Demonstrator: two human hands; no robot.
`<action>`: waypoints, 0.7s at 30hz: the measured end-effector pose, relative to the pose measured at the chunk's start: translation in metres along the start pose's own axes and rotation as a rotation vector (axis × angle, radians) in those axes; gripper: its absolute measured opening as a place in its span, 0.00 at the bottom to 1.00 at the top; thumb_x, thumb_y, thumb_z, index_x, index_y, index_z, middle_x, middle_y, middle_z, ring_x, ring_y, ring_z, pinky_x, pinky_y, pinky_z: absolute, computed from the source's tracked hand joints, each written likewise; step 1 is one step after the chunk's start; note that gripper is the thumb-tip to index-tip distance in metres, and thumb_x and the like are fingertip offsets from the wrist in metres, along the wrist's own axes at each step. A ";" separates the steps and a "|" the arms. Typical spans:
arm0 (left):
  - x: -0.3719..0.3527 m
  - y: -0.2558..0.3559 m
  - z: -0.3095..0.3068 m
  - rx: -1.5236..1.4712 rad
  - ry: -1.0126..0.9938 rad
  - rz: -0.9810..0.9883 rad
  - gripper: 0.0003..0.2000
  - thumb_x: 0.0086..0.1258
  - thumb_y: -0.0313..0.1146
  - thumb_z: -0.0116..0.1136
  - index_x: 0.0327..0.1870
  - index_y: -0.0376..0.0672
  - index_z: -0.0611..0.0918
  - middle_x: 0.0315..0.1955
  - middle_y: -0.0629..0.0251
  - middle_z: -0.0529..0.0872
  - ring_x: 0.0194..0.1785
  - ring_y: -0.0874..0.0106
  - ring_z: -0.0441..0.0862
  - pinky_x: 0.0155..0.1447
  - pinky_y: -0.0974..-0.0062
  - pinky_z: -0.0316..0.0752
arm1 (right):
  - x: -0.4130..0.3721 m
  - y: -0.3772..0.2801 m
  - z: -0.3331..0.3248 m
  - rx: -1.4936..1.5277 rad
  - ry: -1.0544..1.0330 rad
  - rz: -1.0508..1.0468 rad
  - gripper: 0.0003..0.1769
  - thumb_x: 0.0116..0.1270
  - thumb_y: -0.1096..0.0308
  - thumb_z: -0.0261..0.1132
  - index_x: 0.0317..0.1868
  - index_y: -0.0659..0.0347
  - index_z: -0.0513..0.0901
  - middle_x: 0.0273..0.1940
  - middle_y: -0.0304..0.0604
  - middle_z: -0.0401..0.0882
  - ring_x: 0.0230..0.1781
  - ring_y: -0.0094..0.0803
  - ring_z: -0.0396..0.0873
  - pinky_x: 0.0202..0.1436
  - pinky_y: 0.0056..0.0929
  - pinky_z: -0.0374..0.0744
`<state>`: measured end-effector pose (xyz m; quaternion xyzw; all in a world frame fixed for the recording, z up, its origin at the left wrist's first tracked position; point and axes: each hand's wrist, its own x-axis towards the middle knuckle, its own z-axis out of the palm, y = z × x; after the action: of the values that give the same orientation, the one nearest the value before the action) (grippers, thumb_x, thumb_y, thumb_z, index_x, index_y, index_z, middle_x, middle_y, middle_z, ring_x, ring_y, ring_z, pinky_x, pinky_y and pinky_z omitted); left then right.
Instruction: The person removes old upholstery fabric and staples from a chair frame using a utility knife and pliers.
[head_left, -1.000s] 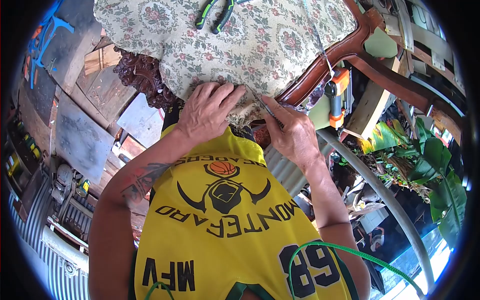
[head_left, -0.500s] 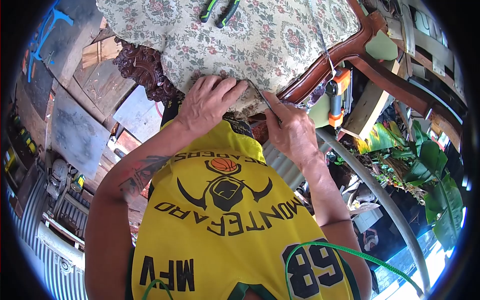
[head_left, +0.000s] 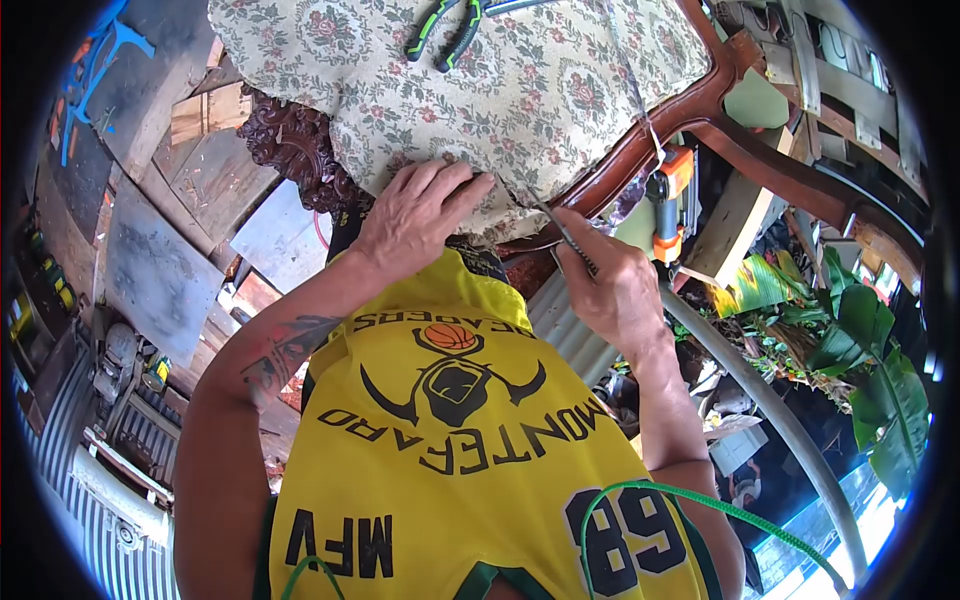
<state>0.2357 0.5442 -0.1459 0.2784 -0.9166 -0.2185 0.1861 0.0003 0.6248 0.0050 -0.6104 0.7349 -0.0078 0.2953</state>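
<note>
Floral upholstery fabric (head_left: 400, 110) covers a chair with a reddish-brown wooden frame (head_left: 610, 185). My left hand (head_left: 420, 215) is closed over the fabric near its front edge, fingers bent and close together; its thumb is hidden. In my right hand (head_left: 615, 285) is a slim knife-like metal tool (head_left: 567, 237), its tip at the fabric's edge beside the wooden rail. The fingers of that hand are wrapped round the tool, and its lower end is hidden in the palm. Green-and-black handled pliers (head_left: 445, 35) lie on the fabric farther up.
Carved dark wood (head_left: 300, 150) projects at the chair's left. An orange-and-grey clamp-like tool (head_left: 670, 205) is beyond the right rail. A grey pipe (head_left: 760, 385) curves along the right, near leafy plants (head_left: 860, 330). Boards and a metal sheet (head_left: 160, 265) lie at left.
My right hand has moved right and slightly towards me with the tool, showing more of its shaft. My left hand stays on the fabric. The whole view has shifted slightly.
</note>
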 end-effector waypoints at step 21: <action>0.000 0.013 -0.007 0.117 -0.133 -0.090 0.33 0.71 0.25 0.57 0.80 0.43 0.74 0.73 0.65 0.75 0.64 0.61 0.75 0.67 0.59 0.77 | 0.032 0.010 0.037 0.056 0.043 -0.088 0.22 0.75 0.63 0.70 0.68 0.48 0.86 0.38 0.50 0.90 0.40 0.54 0.90 0.46 0.53 0.87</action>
<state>0.2338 0.5519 -0.1342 0.3145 -0.9247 -0.1909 0.0982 0.0051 0.6116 -0.0424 -0.6334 0.7130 -0.0547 0.2957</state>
